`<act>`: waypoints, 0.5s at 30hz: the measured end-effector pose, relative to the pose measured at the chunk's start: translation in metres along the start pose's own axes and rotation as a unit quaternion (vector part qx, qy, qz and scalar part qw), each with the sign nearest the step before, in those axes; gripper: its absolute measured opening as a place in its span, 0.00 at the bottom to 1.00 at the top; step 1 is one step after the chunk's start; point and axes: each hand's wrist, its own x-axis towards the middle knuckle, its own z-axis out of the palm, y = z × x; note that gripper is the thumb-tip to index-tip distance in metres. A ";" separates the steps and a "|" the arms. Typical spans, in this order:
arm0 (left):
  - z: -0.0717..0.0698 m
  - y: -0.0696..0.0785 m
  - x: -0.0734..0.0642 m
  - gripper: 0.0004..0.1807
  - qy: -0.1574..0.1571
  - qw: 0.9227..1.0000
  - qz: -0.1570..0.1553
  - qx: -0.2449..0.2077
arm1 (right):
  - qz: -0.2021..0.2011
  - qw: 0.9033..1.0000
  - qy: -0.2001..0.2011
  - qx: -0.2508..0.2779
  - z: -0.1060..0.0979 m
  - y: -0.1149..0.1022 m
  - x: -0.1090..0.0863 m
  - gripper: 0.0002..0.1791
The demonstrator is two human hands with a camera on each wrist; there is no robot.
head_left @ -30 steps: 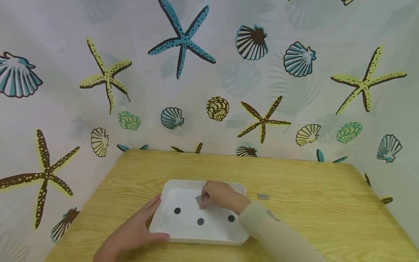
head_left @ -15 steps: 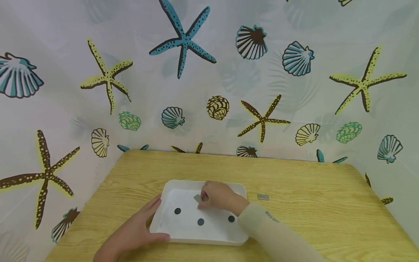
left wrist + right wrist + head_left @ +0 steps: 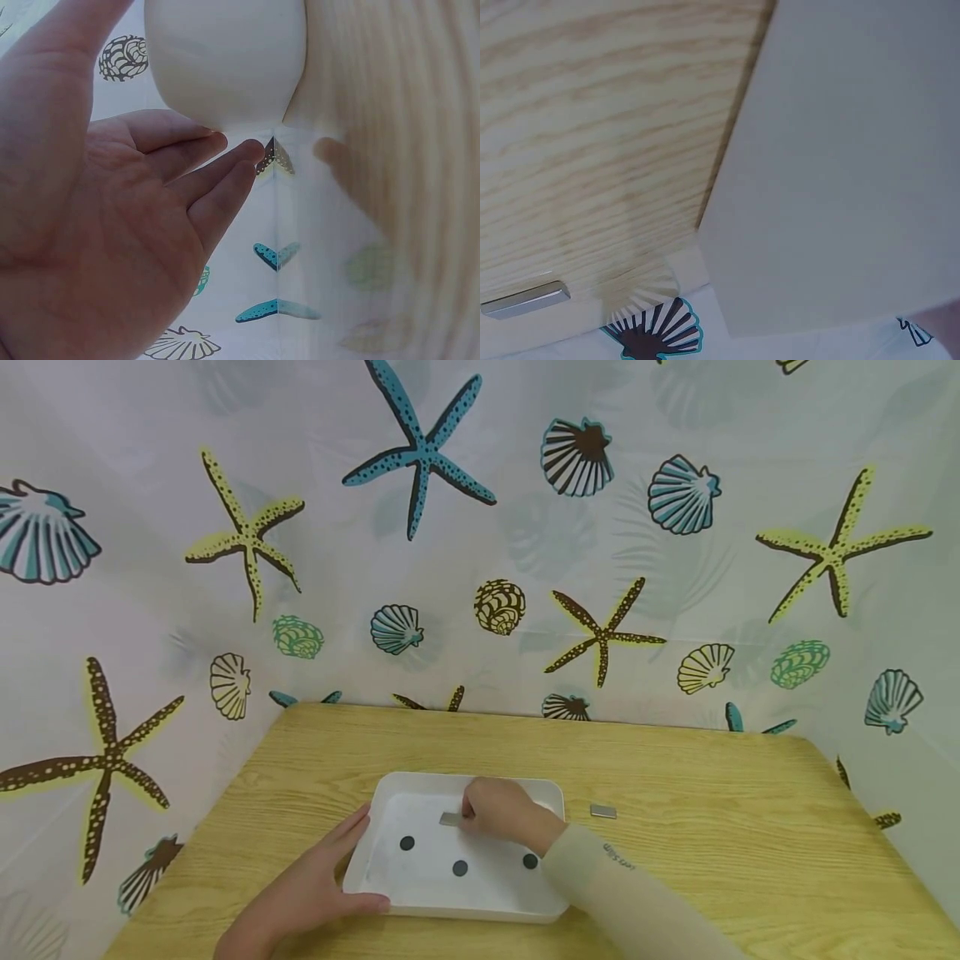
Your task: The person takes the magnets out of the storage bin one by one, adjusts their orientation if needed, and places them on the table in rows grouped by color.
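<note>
In the head view a white tray [image 3: 420, 902] lies on the table with several black discs on its floor, including a left disc [image 3: 407, 843], a front disc [image 3: 460, 868] and a right disc [image 3: 530, 861]. My right hand [image 3: 501, 810] reaches in over the far wall area and pinches a small flat grey rectangular piece [image 3: 450, 819], its left end sticking out from the fingers. Whether the piece touches the tray floor I cannot tell. My left hand [image 3: 318, 881] rests against the tray's left side, thumb at the front wall, fingers nearly straight, as the left hand [image 3: 112, 202] also shows in the left wrist view.
A second small grey rectangular piece [image 3: 603, 811] lies on the wood-grain table [image 3: 720, 827] right of the tray; the right wrist view shows this metallic block [image 3: 526, 300] too. A shell-and-starfish curtain [image 3: 450, 568] encloses the table's back and sides.
The grey piece in my right hand has turned from slanted to nearly level, its free end shifting left. My right wrist has rotated slightly. My left hand and the tray stay put.
</note>
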 end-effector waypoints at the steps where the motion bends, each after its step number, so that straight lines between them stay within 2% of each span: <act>1: 0.000 0.000 0.000 0.68 0.001 1.000 0.001 0.001 | 0.002 1.000 -0.005 0.007 0.000 0.000 0.000 0.07; 7: 0.001 0.002 0.000 0.69 0.001 1.000 -0.001 0.003 | 0.002 0.999 -0.010 0.034 -0.002 0.005 -0.004 0.07; 15: 0.000 0.002 0.001 0.69 0.000 1.000 -0.004 0.002 | -0.026 0.999 0.012 0.021 -0.005 0.011 -0.005 0.10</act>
